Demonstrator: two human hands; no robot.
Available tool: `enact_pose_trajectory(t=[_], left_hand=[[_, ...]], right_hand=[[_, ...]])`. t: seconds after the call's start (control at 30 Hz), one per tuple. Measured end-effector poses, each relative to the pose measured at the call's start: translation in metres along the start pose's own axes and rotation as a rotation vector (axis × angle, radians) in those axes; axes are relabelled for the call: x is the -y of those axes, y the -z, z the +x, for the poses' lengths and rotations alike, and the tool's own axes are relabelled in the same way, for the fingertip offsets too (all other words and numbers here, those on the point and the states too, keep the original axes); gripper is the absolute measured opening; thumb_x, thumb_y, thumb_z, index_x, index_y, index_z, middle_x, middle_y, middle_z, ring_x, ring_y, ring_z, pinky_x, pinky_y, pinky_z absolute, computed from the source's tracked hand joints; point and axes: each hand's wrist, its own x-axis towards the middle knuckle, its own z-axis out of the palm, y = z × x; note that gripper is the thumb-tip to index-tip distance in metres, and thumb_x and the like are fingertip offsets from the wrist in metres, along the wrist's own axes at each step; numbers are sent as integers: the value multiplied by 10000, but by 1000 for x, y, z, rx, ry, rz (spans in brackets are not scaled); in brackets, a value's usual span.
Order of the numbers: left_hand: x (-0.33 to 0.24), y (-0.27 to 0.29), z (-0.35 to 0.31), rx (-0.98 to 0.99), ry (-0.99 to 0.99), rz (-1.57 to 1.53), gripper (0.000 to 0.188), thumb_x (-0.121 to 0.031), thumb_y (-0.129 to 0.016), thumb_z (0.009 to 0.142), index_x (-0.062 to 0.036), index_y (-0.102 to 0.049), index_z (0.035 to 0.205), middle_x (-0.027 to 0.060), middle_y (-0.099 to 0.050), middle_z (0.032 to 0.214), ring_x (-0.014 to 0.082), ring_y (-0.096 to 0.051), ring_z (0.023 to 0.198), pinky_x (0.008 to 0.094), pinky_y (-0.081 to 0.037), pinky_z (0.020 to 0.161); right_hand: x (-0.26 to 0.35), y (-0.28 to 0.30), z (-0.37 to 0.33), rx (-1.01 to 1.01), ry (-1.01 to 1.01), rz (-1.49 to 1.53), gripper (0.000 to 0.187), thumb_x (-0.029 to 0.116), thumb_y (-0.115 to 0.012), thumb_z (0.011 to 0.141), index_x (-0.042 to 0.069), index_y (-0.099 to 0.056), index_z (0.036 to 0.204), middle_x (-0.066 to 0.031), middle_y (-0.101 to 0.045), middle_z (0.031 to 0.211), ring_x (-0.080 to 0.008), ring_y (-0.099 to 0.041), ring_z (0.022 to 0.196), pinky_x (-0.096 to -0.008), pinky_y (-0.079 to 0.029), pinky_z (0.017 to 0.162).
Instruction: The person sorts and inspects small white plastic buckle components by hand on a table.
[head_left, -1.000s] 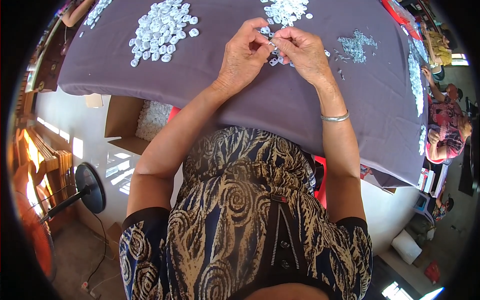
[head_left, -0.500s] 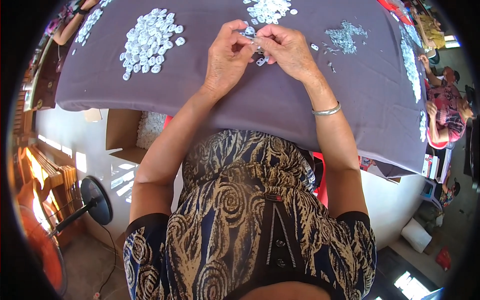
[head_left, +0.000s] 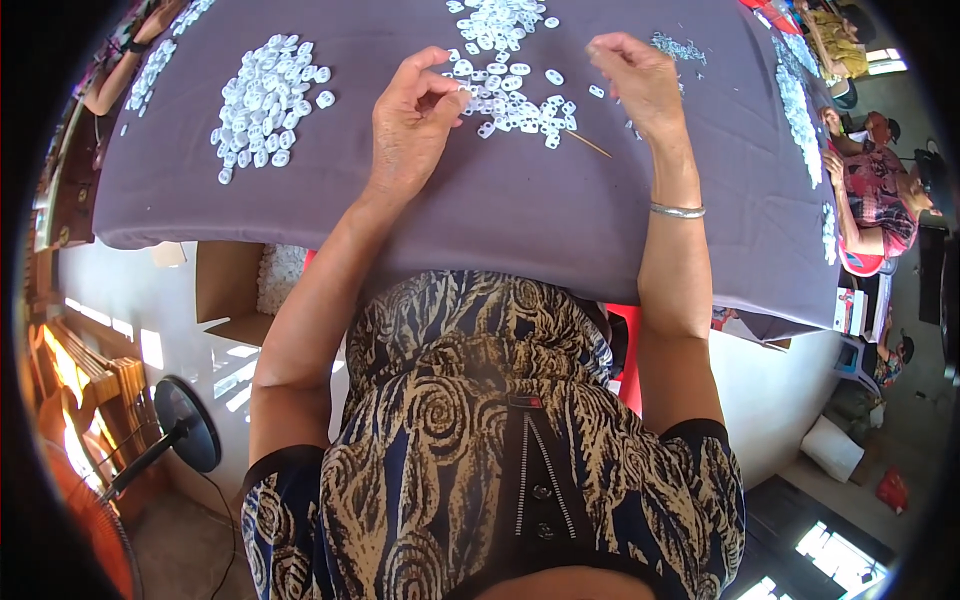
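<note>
Purple-grey cloth [head_left: 530, 225] covers the worktop [head_left: 745, 240], perhaps to stop small parts skidding, and a middle heap of white plastic pieces [head_left: 520, 112] lies on it within easy reach of both hands. Just left of this heap, the left hand [head_left: 408, 128] pinches a small white plastic piece [head_left: 464, 90] between thumb and forefinger, a tip grip that seems suited to something so tiny. To the heap's right, the right hand [head_left: 648, 88] hangs with its fingers curled toward the thumb; whether anything sits between them, I cannot tell. A thin wooden stick [head_left: 588, 144] lies at the heap's near right edge. Well left of the heap is a pile of oval white pieces [head_left: 265, 105], beyond it a far white pile [head_left: 495, 25], and past its right side some small metal bits [head_left: 680, 47]; this spacing likely keeps the kinds from mixing.
</note>
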Motion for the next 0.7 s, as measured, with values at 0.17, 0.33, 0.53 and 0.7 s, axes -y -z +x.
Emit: enact_pose_trajectory(t=[0.17,0.33,0.53,0.7], left_hand=[[2,0,1,14,36,-11,355,12,-614,837,-33,-519,1175,1,-590,813,61,-549,734,219,-502,626],[2,2,0,-2,55,-11,352,5,-618,835,-40,-525,1172,-3,-584,813,59,-547,731,220,-502,619],[4,-2,0,0,69,30,345,-20,-628,832,-52,-533,1162,-5,-581,798,55,-534,702,217,-496,597],[4,-1,0,7,66,33,335,-35,-629,836,-57,-535,1157,-6,-583,784,53,-530,698,216,-491,593]], right_hand=[[-20,-13,-3,34,327,-519,92,163,-664,822,87,-690,866,-31,-626,733,-151,-566,612,-283,-461,569],[-5,-31,-13,62,334,-781,115,178,-673,805,73,-673,850,-58,-612,779,-264,-610,728,-365,-489,654],[-2,-33,-16,76,316,-793,127,157,-694,777,49,-639,815,-61,-605,765,-247,-608,711,-362,-485,638],[-6,-34,-14,98,338,-683,124,125,-696,765,43,-623,825,-59,-586,735,-226,-592,683,-351,-479,631]])
